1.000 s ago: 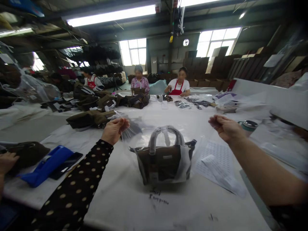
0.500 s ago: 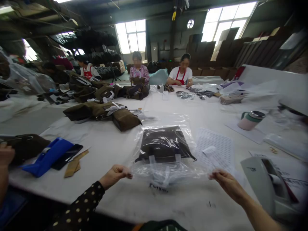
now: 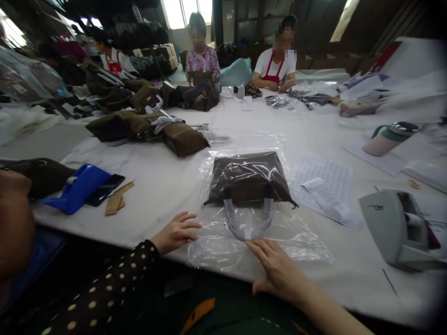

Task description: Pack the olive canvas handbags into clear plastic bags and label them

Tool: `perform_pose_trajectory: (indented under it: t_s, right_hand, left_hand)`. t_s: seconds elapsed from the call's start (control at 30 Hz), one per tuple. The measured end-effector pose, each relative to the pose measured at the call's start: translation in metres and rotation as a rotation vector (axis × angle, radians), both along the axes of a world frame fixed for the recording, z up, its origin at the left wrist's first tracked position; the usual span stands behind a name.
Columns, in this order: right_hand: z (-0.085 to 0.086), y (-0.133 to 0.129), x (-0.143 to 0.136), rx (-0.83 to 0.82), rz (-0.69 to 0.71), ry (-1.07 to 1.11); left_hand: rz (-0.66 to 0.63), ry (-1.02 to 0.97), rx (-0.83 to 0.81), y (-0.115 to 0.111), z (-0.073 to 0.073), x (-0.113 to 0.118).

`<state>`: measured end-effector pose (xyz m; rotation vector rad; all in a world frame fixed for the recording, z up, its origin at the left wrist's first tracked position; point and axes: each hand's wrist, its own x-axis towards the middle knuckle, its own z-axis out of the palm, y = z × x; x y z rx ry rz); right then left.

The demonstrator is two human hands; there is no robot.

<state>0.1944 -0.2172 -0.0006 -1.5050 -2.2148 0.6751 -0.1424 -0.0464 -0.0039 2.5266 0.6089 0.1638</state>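
A dark brown handbag (image 3: 247,174) lies flat inside a clear plastic bag (image 3: 300,244) on the white table. Its wrapped handles (image 3: 232,221) point toward me under the film. My right hand (image 3: 275,265) rests on the plastic at the near end of the handles, fingers stretched out. At the plastic's left edge, my left hand (image 3: 177,232) has its fingers spread, with nothing held.
Olive bags (image 3: 185,139) lie at the back left. A blue object (image 3: 78,186), a phone and cardboard pieces sit left. To the right are a printed sheet (image 3: 328,179), a pink cup (image 3: 380,143) and a grey dispenser (image 3: 391,228). People sit across the table.
Both hands have let go of the plastic bag's near corners. The right hand has moved left onto the film, which now lies flatter, with the handles laid out more plainly. The view has tilted down.
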Motion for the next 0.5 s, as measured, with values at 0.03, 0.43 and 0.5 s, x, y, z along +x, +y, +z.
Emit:
perform_pose_trajectory:
  t_s: [0.03,0.43,0.5]
  right_hand:
    - [-0.015,-0.002,-0.016,0.001,-0.008,-0.04]
    - [-0.054,-0.01,-0.052,-0.524,-0.463,0.652]
    - [-0.061,-0.01,-0.063,-0.66,-0.494,0.784]
  left_hand:
    - [0.006,-0.02,-0.002,0.0,0.0,0.001]
    - [0.347,-0.202,0.22,0.012,0.052,0.079]
    - [0.402,-0.182,0.28,0.014,0.05,0.101]
